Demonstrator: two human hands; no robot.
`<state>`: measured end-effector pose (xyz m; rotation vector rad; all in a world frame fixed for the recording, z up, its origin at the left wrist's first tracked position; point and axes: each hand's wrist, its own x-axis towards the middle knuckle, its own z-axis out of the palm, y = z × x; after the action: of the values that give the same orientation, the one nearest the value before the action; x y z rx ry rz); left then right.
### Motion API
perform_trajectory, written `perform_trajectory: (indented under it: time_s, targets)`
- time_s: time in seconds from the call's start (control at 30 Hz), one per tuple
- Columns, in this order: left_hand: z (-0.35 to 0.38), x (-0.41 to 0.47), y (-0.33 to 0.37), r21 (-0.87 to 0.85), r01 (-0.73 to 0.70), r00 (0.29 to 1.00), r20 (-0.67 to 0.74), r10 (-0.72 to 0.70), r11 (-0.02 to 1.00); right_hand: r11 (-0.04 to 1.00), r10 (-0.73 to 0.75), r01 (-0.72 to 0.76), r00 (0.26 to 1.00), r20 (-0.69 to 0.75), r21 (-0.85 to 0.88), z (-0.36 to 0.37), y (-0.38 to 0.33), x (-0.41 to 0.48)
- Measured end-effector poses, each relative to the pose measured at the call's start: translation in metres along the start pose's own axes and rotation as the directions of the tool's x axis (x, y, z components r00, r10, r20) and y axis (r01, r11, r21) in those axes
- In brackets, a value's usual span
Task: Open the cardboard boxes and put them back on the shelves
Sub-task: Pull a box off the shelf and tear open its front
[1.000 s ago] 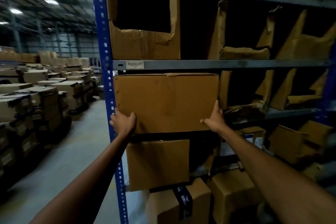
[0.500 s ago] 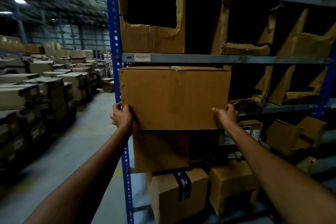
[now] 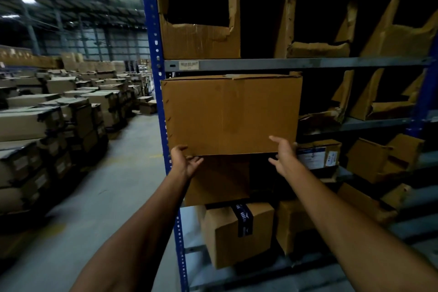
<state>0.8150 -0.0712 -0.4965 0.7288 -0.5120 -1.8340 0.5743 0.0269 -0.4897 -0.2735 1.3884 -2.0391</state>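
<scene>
A closed brown cardboard box [image 3: 227,114] fills the left bay of the shelf rack, just under a grey shelf beam [image 3: 308,63]. At the box's lower left corner is my left hand [image 3: 186,161], palm turned up, its relaxed fingers reaching under the bottom edge. My right hand [image 3: 283,156] is at the lower right corner, fingers loosely spread and touching the front face. Neither hand grips the box. What the box rests on is hidden.
A blue upright [image 3: 151,31] borders the bay on the left. Cut-open boxes [image 3: 196,40] stand on the shelf above and to the right. Below are a plain box [image 3: 218,180] and a taped box [image 3: 237,232]. Stacked boxes [image 3: 47,121] line the aisle at left.
The box has slid further into the bay. Both hands have left its sides, dropped to the bottom corners, and their fingers have loosened.
</scene>
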Motion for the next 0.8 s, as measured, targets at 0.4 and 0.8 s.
perform_trajectory:
  time_s: [0.4,0.8]
  targets:
    - [-0.019,-0.028,-0.007,0.135,0.131,0.991,-0.031,-0.128,0.982,-0.093,-0.412,0.496,0.77,0.487,-0.863,0.014,0.015,-0.11]
    - [-0.036,-0.103,0.008,-0.097,0.178,0.984,0.007,-0.178,0.979,-0.599,-0.469,0.256,0.656,0.592,-0.759,0.007,0.062,-0.176]
